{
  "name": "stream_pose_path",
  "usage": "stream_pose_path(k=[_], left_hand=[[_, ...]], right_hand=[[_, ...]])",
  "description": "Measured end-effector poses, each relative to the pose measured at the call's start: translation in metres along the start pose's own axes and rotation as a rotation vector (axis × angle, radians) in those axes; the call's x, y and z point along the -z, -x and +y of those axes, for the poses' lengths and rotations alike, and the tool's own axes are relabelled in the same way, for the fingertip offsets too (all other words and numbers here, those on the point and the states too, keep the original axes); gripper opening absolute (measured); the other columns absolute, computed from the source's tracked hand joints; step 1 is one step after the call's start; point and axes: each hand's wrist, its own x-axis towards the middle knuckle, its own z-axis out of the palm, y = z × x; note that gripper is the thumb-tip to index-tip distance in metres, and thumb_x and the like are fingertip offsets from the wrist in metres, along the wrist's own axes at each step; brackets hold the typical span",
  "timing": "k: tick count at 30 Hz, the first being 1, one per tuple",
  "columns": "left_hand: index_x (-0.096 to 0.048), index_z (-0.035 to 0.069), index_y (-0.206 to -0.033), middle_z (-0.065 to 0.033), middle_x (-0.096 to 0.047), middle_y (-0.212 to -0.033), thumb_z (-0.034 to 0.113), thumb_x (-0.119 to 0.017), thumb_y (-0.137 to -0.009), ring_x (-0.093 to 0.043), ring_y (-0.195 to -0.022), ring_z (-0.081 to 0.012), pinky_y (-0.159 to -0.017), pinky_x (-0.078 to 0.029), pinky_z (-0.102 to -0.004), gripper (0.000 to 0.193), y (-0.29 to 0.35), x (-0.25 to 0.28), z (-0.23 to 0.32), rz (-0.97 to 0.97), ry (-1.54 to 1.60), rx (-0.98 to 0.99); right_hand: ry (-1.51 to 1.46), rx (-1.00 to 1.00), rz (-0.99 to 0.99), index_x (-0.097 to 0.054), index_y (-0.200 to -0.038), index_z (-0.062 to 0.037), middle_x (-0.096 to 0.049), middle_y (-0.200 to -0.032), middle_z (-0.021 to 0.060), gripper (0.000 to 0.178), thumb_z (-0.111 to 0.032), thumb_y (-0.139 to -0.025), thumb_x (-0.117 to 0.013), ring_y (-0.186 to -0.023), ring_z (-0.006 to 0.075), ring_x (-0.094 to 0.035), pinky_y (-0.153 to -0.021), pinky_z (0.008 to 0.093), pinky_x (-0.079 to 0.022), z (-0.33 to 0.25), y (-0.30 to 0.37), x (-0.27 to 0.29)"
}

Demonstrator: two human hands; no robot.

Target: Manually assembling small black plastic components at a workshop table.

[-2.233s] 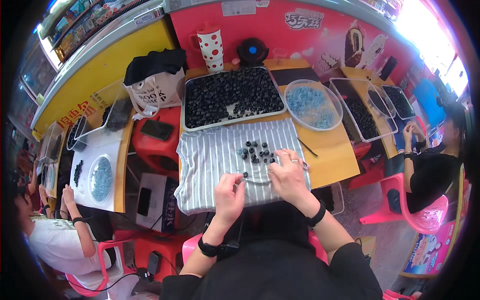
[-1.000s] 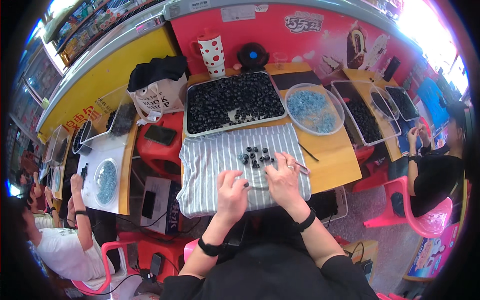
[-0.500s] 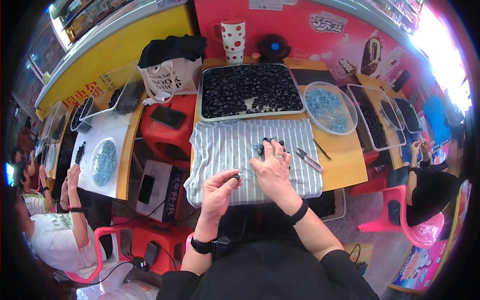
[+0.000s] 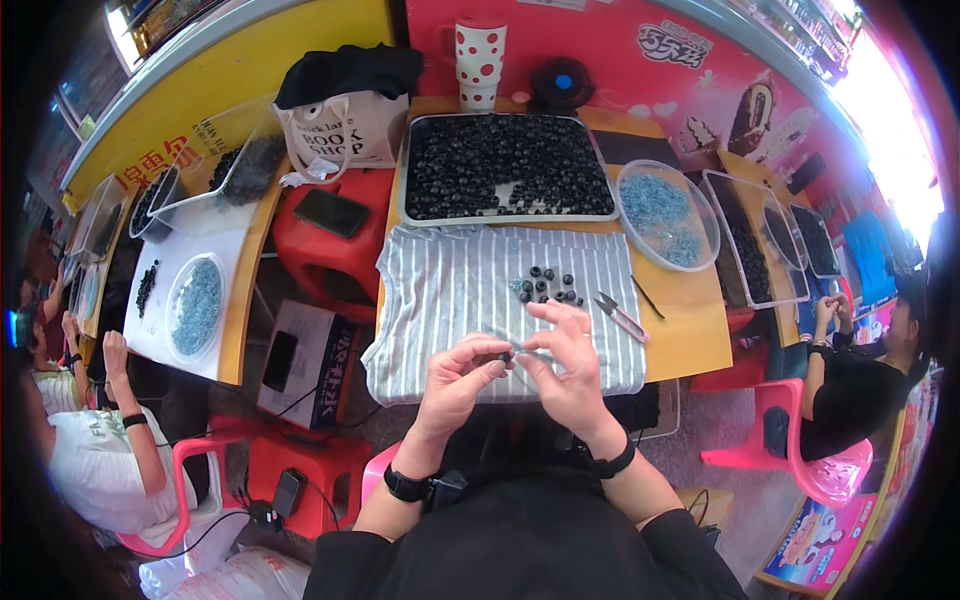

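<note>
My left hand point(image 4: 458, 385) pinches a small black round piece point(image 4: 507, 357) between thumb and fingertips, above the near edge of a grey-and-white striped cloth point(image 4: 440, 290). Against that piece, my right hand point(image 4: 568, 372) is closed at thumb and forefinger; what it holds, if anything, is too small to make out. Its other fingers are raised. Several loose black pieces point(image 4: 548, 285) lie on the cloth beyond my hands, with a few pale blue bits point(image 4: 516, 284) at their left. Small snips point(image 4: 622, 318) rest at the cloth's right side, beside a thin black stick point(image 4: 648, 297).
A tray point(image 4: 402, 190) full of black pieces stands behind the cloth. Right of it is a clear round tub point(image 4: 708, 225) of pale blue bits. A spotted tumbler point(image 4: 480, 62) stands at the back. Left is a red stool point(image 4: 300, 245) bearing a phone point(image 4: 331, 212). People work at both sides.
My right hand has left the loose black pieces and come back toward me, meeting my left hand at the held piece. The loose pieces are now uncovered. The whole view has shifted slightly.
</note>
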Motion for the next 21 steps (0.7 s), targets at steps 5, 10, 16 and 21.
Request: stream_pose_path(k=[5,10,16,21], left_hand=[[-0.066,-0.002,-0.108,-0.0066,-0.062,-0.105,-0.007,-0.061,-0.087,-0.063,-0.096,-0.0141,-0.083,-0.052,-0.0274,0.022,0.001,-0.009,-0.012,0.002,0.129,0.072],[-0.066,-0.001,-0.108,-0.008,-0.064,-0.105,-0.004,-0.063,-0.088,-0.063,-0.096,-0.0158,-0.087,-0.052,-0.0297,0.02,0.004,-0.008,-0.028,-0.008,0.303,0.083],[-0.064,-0.001,-0.11,-0.0095,-0.067,-0.104,-0.002,-0.061,-0.09,-0.064,-0.093,-0.0169,-0.083,-0.051,-0.0298,0.02,-0.001,-0.015,-0.031,-0.017,0.5,0.17],[-0.063,-0.001,-0.109,-0.0102,-0.066,-0.1,0.002,-0.063,-0.09,-0.064,-0.09,-0.0184,-0.079,-0.05,-0.0292,0.019,-0.01,-0.014,-0.037,-0.058,0.466,0.207]], right_hand=[[0.041,0.079,0.053,-0.066,-0.084,-0.0045,-0.061,-0.114,0.0128,0.018,0.002,-0.068,-0.071,-0.111,0.0352,-0.053,-0.095,0.0453,-0.04,0.006,0.013,-0.001],[0.183,0.161,0.116,-0.067,-0.091,-0.0049,-0.063,-0.109,0.0125,0.023,0.001,-0.069,-0.07,-0.106,0.0349,-0.056,-0.092,0.0435,-0.042,0.001,0.033,-0.01],[0.124,0.124,0.153,-0.067,-0.094,-0.0052,-0.063,-0.107,0.0142,0.023,0.001,-0.073,-0.068,-0.102,0.0351,-0.057,-0.09,0.0439,-0.043,0.007,0.032,0.001],[0.378,-0.17,0.129,-0.068,-0.085,-0.0047,-0.061,-0.109,0.0144,0.013,-0.003,-0.072,-0.069,-0.111,0.0349,-0.05,-0.092,0.0462,-0.036,0.037,0.007,0.028]])
